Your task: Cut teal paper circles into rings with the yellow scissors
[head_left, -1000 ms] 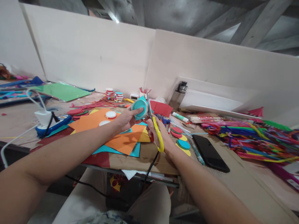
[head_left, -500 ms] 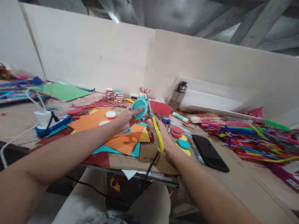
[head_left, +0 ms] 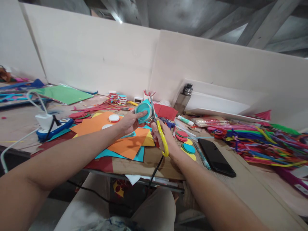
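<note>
My left hand [head_left: 131, 122] pinches a round white-rimmed ring or lid [head_left: 141, 113] against a piece of blue paper [head_left: 147, 102], the thumb pressing on its middle. In my right hand [head_left: 162, 132] is a pair of scissors [head_left: 163, 138] with yellow handles, its blades pointing up along the right edge of the blue paper. Below the hands lie orange paper sheets [head_left: 127, 149] over blue ones. A white round lid [head_left: 114, 118] rests on the orange paper. Right of my right hand are small stacks of red paper discs [head_left: 182, 136] and blue discs [head_left: 188, 148].
A black phone [head_left: 216, 157] lies at the right, near a heap of coloured pipe cleaners [head_left: 255, 144]. A glue stick [head_left: 185, 120] and a bottle [head_left: 183, 99] are behind. A power strip [head_left: 55, 128] with cables sits left. A cord hangs over the table edge.
Almost nothing has shifted. The scissor blades have tilted slightly to the left at the paper's edge; both hands keep their holds.
</note>
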{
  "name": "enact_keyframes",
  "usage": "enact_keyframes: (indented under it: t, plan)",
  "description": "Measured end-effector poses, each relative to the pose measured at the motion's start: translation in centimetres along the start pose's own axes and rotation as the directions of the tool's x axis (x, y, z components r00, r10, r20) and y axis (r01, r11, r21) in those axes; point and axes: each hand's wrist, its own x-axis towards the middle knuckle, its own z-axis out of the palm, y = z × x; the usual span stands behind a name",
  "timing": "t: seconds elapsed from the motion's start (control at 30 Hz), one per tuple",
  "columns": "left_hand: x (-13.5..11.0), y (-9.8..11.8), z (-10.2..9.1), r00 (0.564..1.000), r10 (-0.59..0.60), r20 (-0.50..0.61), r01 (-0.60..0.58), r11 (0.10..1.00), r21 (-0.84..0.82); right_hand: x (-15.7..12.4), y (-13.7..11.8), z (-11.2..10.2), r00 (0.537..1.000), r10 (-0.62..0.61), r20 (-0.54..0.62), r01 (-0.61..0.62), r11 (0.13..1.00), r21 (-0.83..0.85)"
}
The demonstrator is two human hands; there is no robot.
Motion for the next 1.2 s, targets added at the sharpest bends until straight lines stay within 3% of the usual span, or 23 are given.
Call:
enact_keyframes:
  t: [1.2]
  plan:
    - [0.14, 0.46, -0.25, 0.999, -0.026, -0.028, 0.025, 0.999, -0.045, -0.29, -0.72, -0.09, 0.999, 0.051, -0.004, -0.051, 0.998, -0.028]
